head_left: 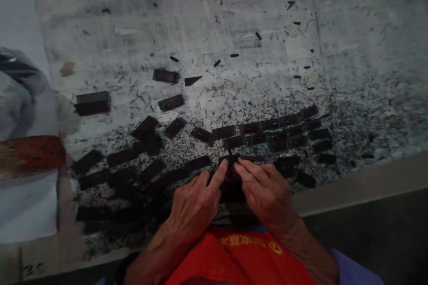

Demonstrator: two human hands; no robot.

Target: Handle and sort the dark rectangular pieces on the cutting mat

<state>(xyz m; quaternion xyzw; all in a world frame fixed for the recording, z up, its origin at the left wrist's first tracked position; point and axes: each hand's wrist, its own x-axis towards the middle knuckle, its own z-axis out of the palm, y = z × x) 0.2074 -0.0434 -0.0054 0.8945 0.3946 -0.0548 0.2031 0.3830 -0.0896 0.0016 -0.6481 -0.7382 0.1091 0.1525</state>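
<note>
Yellow lettering [243, 241], blurred, on red apron [261, 262]
Left hand [198, 193] and right hand [266, 191] hold a dark block [230, 159] between them; other blocks [171, 103] and scraps [192, 81] crowd around.

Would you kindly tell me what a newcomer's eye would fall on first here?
Probably the bright red garment with yellow lettering, at the bottom centre. Just above it, the left hand and right hand have their fingertips at a small dark piece. Around them, dark blocks and black scraps are strewn along the near side of the pale table.
</note>
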